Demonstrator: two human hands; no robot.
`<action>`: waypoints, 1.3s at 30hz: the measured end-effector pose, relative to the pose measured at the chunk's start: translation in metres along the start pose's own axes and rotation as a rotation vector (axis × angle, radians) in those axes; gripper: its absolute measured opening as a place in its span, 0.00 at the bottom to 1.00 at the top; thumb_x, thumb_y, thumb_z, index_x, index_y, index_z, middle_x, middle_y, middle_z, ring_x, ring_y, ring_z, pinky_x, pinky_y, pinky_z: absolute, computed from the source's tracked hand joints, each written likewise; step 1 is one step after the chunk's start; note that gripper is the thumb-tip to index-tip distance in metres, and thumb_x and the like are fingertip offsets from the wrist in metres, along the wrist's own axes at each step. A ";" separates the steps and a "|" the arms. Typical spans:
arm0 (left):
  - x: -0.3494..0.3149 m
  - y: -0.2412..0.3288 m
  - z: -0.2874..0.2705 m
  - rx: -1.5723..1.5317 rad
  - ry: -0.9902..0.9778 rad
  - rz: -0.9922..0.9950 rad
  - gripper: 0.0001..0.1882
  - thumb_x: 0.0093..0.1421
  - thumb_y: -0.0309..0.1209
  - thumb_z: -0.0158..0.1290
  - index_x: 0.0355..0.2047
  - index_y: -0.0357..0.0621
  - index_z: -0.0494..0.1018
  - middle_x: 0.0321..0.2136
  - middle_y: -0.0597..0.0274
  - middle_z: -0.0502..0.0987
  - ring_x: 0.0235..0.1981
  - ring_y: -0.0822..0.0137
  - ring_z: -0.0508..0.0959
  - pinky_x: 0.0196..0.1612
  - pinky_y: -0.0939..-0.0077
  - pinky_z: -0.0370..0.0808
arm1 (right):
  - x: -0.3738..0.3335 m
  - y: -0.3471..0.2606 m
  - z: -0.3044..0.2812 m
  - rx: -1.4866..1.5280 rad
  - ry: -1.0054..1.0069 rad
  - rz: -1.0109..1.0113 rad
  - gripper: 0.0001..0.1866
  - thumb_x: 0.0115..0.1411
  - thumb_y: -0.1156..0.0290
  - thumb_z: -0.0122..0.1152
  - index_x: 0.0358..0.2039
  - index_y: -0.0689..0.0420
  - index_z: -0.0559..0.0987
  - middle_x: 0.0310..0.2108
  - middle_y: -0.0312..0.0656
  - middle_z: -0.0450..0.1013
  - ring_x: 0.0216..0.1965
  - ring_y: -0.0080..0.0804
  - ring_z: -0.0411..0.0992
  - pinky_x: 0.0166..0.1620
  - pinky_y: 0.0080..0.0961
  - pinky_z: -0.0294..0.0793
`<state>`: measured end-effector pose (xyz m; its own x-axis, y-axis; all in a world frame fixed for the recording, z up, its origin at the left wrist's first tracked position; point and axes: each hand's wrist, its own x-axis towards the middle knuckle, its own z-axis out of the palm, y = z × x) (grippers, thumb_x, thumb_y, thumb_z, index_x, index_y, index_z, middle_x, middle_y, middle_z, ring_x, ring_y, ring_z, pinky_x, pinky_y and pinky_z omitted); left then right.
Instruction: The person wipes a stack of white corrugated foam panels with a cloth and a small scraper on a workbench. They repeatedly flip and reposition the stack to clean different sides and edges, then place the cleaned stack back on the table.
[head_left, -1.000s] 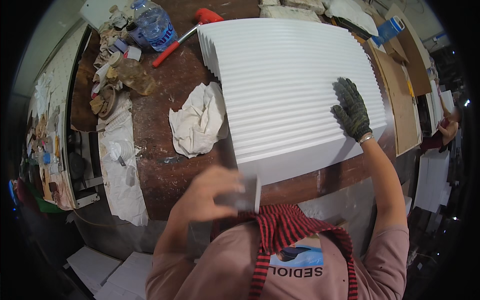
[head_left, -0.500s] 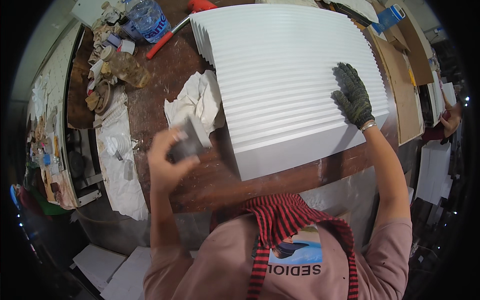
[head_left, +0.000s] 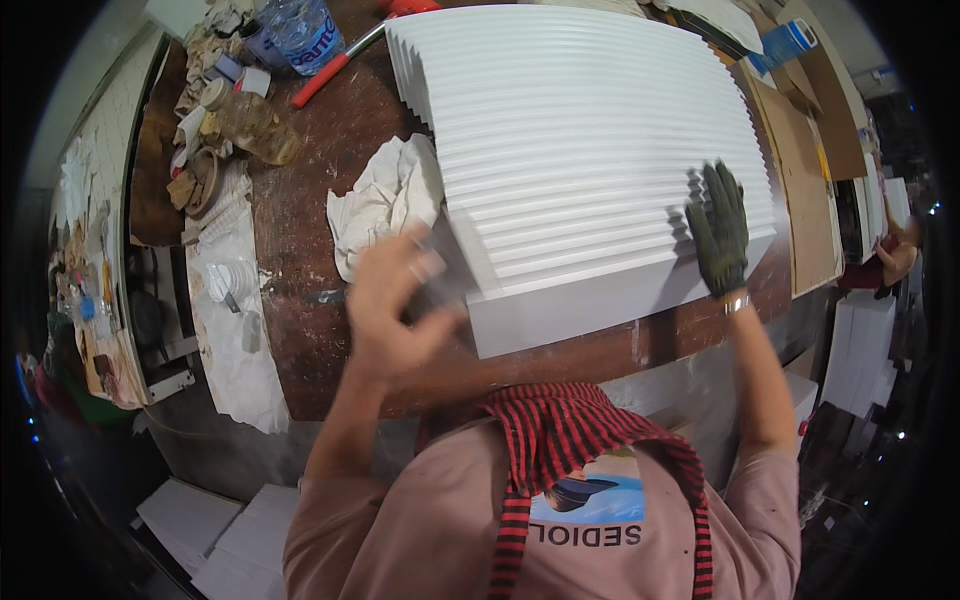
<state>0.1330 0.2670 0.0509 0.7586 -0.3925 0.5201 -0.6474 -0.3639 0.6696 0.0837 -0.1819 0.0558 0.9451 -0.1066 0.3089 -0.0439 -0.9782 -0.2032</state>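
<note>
A large white ribbed piece [head_left: 580, 150], with a smooth front side, lies on the brown worktable. My bare left hand [head_left: 392, 315], blurred by motion, is closed around a grey sanding block [head_left: 448, 268] at the piece's left front corner. Blur hides whether the block touches the piece. In a dark knitted glove, my right hand [head_left: 722, 230] is open, its fingers stretched over the ribs near the right front edge. Just beyond my left hand is a crumpled white cloth [head_left: 385, 190].
A hammer with a red handle [head_left: 325, 82], a clear water bottle [head_left: 300, 35] and a cloudy jar [head_left: 255, 125] stand or lie at the back left. White paper [head_left: 235, 350] drapes over the table's left side. Cardboard [head_left: 800, 200] lies to the right, and another person [head_left: 898, 255] is beyond it.
My left hand has moved right with the sanding block, up to the ribbed piece's left side. My right hand has slid nearer to the front edge, its fingers now pointing away from me.
</note>
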 end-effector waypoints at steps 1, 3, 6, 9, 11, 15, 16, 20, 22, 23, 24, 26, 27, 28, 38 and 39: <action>-0.018 0.007 0.004 -0.029 -0.114 0.066 0.29 0.39 0.28 0.71 0.45 0.44 0.76 0.55 0.46 0.76 0.54 0.44 0.75 0.57 0.52 0.71 | -0.015 -0.002 -0.001 0.116 0.063 -0.018 0.31 0.67 0.56 0.58 0.67 0.55 0.69 0.70 0.49 0.61 0.73 0.48 0.54 0.75 0.47 0.43; -0.041 -0.002 0.002 0.093 -0.211 0.147 0.29 0.38 0.28 0.70 0.44 0.45 0.75 0.55 0.46 0.75 0.55 0.44 0.75 0.57 0.52 0.71 | -0.038 -0.007 0.013 -0.029 0.160 -0.125 0.29 0.69 0.57 0.54 0.67 0.56 0.69 0.69 0.48 0.62 0.73 0.50 0.54 0.75 0.51 0.41; -0.057 -0.007 0.005 0.210 0.044 -0.404 0.28 0.39 0.27 0.69 0.44 0.47 0.73 0.56 0.49 0.75 0.54 0.45 0.75 0.56 0.51 0.71 | -0.049 -0.002 0.036 -0.016 0.275 -0.043 0.29 0.71 0.52 0.40 0.63 0.57 0.74 0.66 0.48 0.67 0.71 0.50 0.58 0.74 0.53 0.42; -0.051 0.004 0.010 0.052 0.028 -0.087 0.29 0.39 0.28 0.70 0.44 0.48 0.73 0.56 0.49 0.75 0.54 0.45 0.75 0.56 0.51 0.72 | -0.048 0.003 0.049 -0.006 0.360 -0.042 0.32 0.72 0.48 0.34 0.60 0.57 0.76 0.64 0.48 0.70 0.70 0.50 0.59 0.73 0.53 0.45; -0.046 0.009 0.011 0.188 -0.155 0.125 0.32 0.36 0.28 0.71 0.45 0.50 0.73 0.55 0.47 0.75 0.55 0.44 0.75 0.56 0.51 0.71 | -0.047 0.004 0.050 0.003 0.381 -0.041 0.32 0.72 0.49 0.34 0.60 0.57 0.76 0.64 0.48 0.70 0.70 0.50 0.60 0.73 0.53 0.45; -0.046 -0.028 -0.002 0.280 0.256 -0.222 0.32 0.38 0.22 0.71 0.48 0.39 0.74 0.56 0.43 0.75 0.54 0.43 0.74 0.57 0.52 0.70 | -0.048 0.005 0.045 -0.006 0.364 -0.069 0.31 0.72 0.49 0.35 0.60 0.58 0.76 0.64 0.48 0.69 0.70 0.50 0.59 0.73 0.53 0.44; -0.048 -0.046 -0.009 0.330 0.290 -0.223 0.32 0.38 0.22 0.71 0.47 0.38 0.73 0.56 0.43 0.75 0.54 0.43 0.74 0.57 0.52 0.71 | -0.048 0.005 0.045 -0.012 0.360 -0.068 0.31 0.72 0.50 0.35 0.60 0.58 0.76 0.64 0.48 0.69 0.70 0.50 0.59 0.73 0.53 0.44; -0.018 -0.122 -0.024 0.597 0.334 -0.245 0.31 0.41 0.24 0.72 0.47 0.42 0.75 0.56 0.49 0.76 0.53 0.46 0.74 0.57 0.54 0.71 | -0.049 0.009 0.048 -0.017 0.362 -0.080 0.30 0.71 0.51 0.36 0.61 0.57 0.75 0.65 0.47 0.69 0.70 0.49 0.59 0.74 0.53 0.44; 0.016 -0.138 -0.030 0.680 0.416 -0.121 0.30 0.43 0.27 0.72 0.48 0.42 0.75 0.55 0.50 0.76 0.55 0.46 0.73 0.57 0.54 0.70 | -0.048 0.010 0.049 -0.022 0.368 -0.082 0.30 0.71 0.52 0.36 0.61 0.57 0.75 0.65 0.47 0.68 0.70 0.49 0.59 0.74 0.53 0.43; 0.028 -0.137 -0.033 0.729 0.386 -0.164 0.30 0.44 0.30 0.72 0.50 0.43 0.75 0.56 0.50 0.75 0.56 0.46 0.73 0.58 0.52 0.69 | -0.048 0.009 0.048 -0.022 0.367 -0.085 0.30 0.71 0.52 0.36 0.62 0.57 0.74 0.65 0.47 0.68 0.70 0.49 0.59 0.74 0.53 0.43; 0.036 -0.132 -0.033 0.855 0.399 -0.161 0.31 0.45 0.32 0.71 0.51 0.42 0.75 0.57 0.49 0.74 0.57 0.45 0.72 0.59 0.51 0.68 | -0.048 0.009 0.048 -0.022 0.365 -0.087 0.30 0.70 0.52 0.36 0.62 0.56 0.74 0.65 0.47 0.68 0.70 0.49 0.59 0.74 0.53 0.43; 0.043 -0.120 -0.028 1.089 0.332 -0.260 0.33 0.47 0.37 0.70 0.54 0.42 0.74 0.60 0.48 0.71 0.59 0.45 0.69 0.61 0.48 0.65 | -0.049 0.008 0.046 -0.030 0.351 -0.085 0.30 0.70 0.53 0.36 0.62 0.56 0.74 0.65 0.47 0.68 0.70 0.49 0.58 0.74 0.53 0.43; 0.041 -0.115 -0.023 0.984 0.298 -0.155 0.34 0.48 0.38 0.70 0.55 0.42 0.73 0.62 0.48 0.69 0.60 0.45 0.68 0.62 0.47 0.64 | -0.049 0.007 0.045 -0.036 0.345 -0.080 0.30 0.70 0.53 0.36 0.62 0.56 0.74 0.65 0.47 0.68 0.71 0.50 0.58 0.74 0.53 0.43; 0.037 -0.113 -0.016 0.857 0.262 -0.089 0.35 0.49 0.40 0.69 0.56 0.42 0.73 0.63 0.49 0.68 0.62 0.45 0.67 0.63 0.46 0.62 | -0.049 0.006 0.044 -0.038 0.345 -0.076 0.30 0.70 0.53 0.36 0.62 0.56 0.74 0.65 0.48 0.67 0.71 0.50 0.58 0.74 0.53 0.43; 0.059 -0.040 -0.002 -0.080 0.213 -0.582 0.19 0.60 0.17 0.52 0.52 0.31 0.75 0.44 0.49 0.81 0.47 0.60 0.80 0.53 0.65 0.76 | -0.050 0.008 0.044 -0.048 0.334 -0.037 0.30 0.69 0.54 0.37 0.62 0.56 0.73 0.66 0.49 0.67 0.70 0.51 0.58 0.74 0.54 0.44; 0.059 -0.007 0.006 -0.078 0.086 -0.435 0.21 0.58 0.17 0.53 0.53 0.32 0.75 0.46 0.50 0.80 0.47 0.61 0.80 0.53 0.65 0.76 | -0.050 0.007 0.044 -0.051 0.331 -0.055 0.30 0.69 0.53 0.37 0.62 0.56 0.73 0.66 0.49 0.67 0.70 0.51 0.58 0.74 0.54 0.44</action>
<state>0.1817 0.2410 0.0735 0.9645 -0.1443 0.2211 -0.2618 -0.4134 0.8721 0.0500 -0.1758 -0.0020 0.7906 -0.0970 0.6046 -0.0192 -0.9908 -0.1338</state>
